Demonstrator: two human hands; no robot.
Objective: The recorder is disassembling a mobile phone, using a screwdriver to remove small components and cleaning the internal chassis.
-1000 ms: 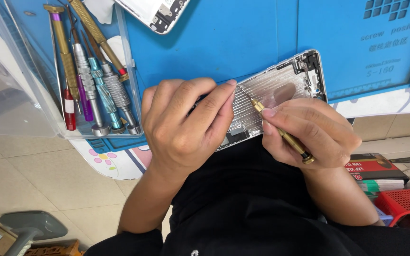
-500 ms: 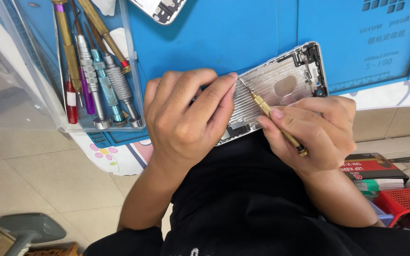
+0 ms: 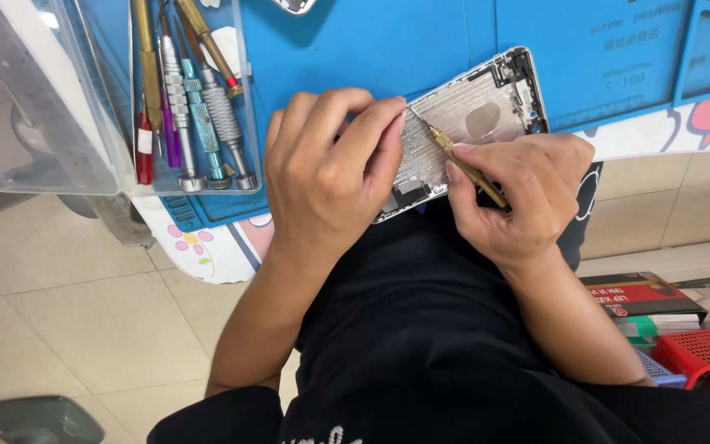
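Phone housing point(image 3: 486, 111), silver and stripped, is lying tilted on the blue work mat point(image 3: 355, 41) right at the near edge, just above the person's lap. Left hand point(image 3: 326, 168) is draped over the lower-left end of it, fingers curled down and pressing on the shell so it's pinned flat to the mat, fingertips reaching to about the middle. Right hand point(image 3: 515, 197) is pinching a slim gold screwdriver point(image 3: 458, 160) between thumb and fingers, pretty tight pen-style grip, with the tip angled up-left and sitting on the inside of the housing right next to the left fingertips. Can't make out which screw the tip is on, too small. Off to the left there's a clear plastic tray point(image 3: 117, 177) on the mat with a bunch of spare drivers in it, gold, silver, purple, teal and a red one. Down at the bottom right, on the floor side, you can see a red basket point(image 3: 704, 349) and some small boxes point(image 3: 638, 296).
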